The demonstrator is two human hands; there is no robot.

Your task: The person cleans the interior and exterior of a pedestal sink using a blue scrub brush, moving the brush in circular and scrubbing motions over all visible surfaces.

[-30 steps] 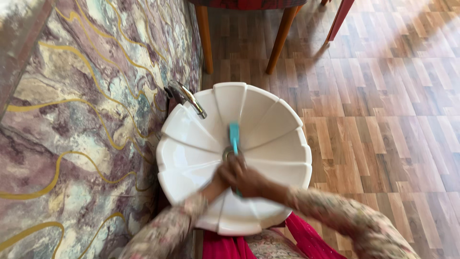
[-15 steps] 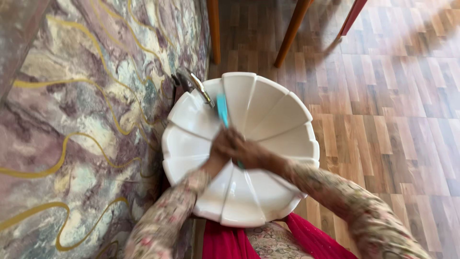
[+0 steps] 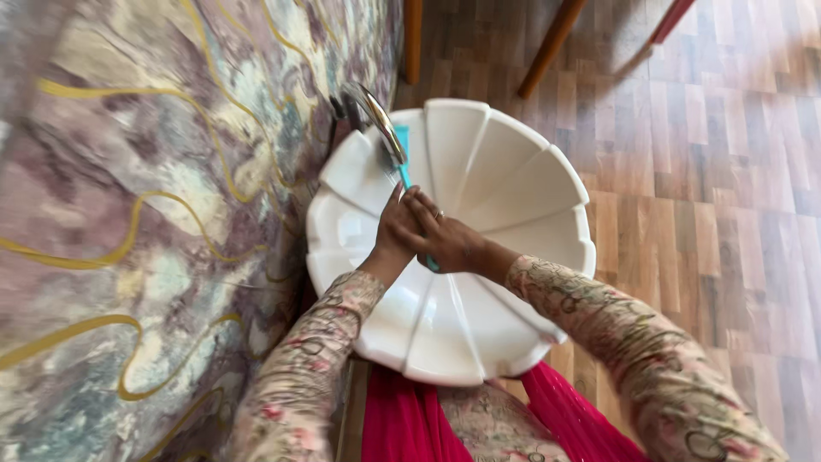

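Behind the white petal-shaped ceramic basin we are seeing a marbled purple wall with gold veins, and beside the basin a brown wooden plank floor with chair legs at its far edge. We are holding a turquoise plastic brush with both hands together over the middle of the basin: our right hand is closing around the handle, and our left hand is pressing on it from the wall side. The brush head is lying at the far rim of the basin, just under the chrome curved tap. We are judging that the scrubbing is in the middle: the bowl near us is looking white already, and the corner around the tap is being worked now. Whether soap or dirt is remaining, we cannot tell.
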